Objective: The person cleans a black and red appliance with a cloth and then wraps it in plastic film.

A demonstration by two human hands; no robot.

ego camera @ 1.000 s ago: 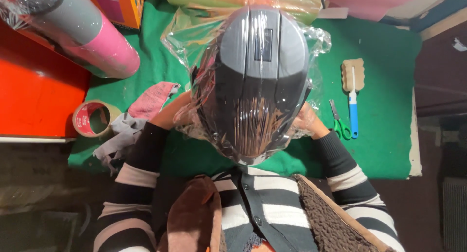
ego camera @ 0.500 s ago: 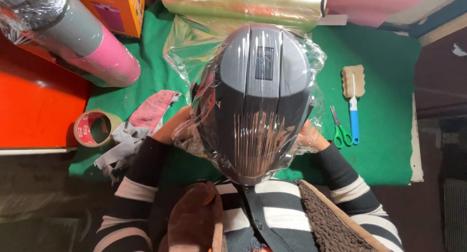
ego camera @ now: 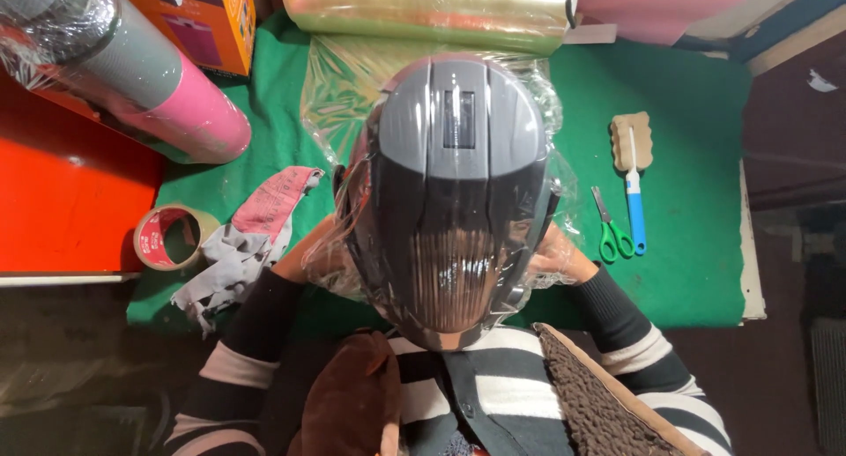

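Holding a grey helmet [ego camera: 454,200] between both hands over the green mat [ego camera: 696,244], the person grips it from either side, close to the chest. It is wrapped in clear film [ego camera: 352,95], which trails back to a big roll [ego camera: 432,11] lying across the far edge of the mat. The left hand [ego camera: 304,253] lies against the helmet's left lower side, mostly hidden behind shell and film, so I cannot tell how its fingers sit. The right hand [ego camera: 560,258] presses on the right lower side with crumpled film over it; its fingers look curled against the helmet, though the film blurs them. Left of the helmet lie a pink and grey rag [ego camera: 251,236] and a tape ring [ego camera: 167,237], well apart from a pink and grey tube [ego camera: 150,77]. To the right lie green scissors [ego camera: 612,231] just beside a blue-handled brush [ego camera: 633,170].
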